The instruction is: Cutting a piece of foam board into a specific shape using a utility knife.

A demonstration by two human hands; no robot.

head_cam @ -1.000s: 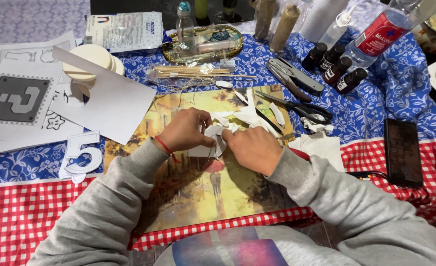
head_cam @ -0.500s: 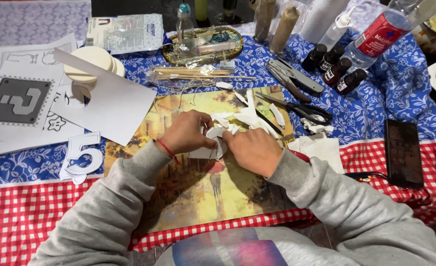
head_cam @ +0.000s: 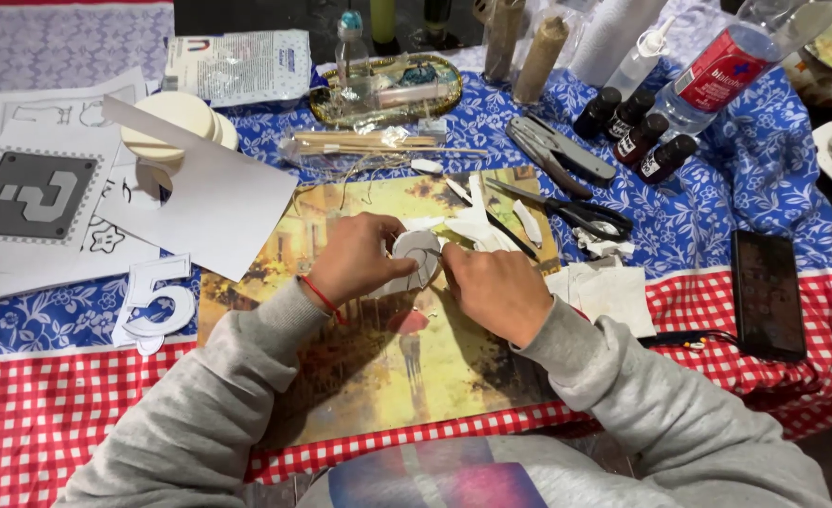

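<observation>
Head view: left hand (head_cam: 359,256) and right hand (head_cam: 493,290) both pinch the white paper cutout (head_cam: 416,254); offcuts (head_cam: 491,226) nearby, scissors (head_cam: 576,212) idle, trimming seemingly finished, shaping ongoing.

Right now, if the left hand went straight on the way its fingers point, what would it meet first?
The left hand points right across the white paper cut-out it holds. Just past that piece it would likely meet the right hand, whose fingertips touch the same piece. Depth is hard to judge.
</observation>
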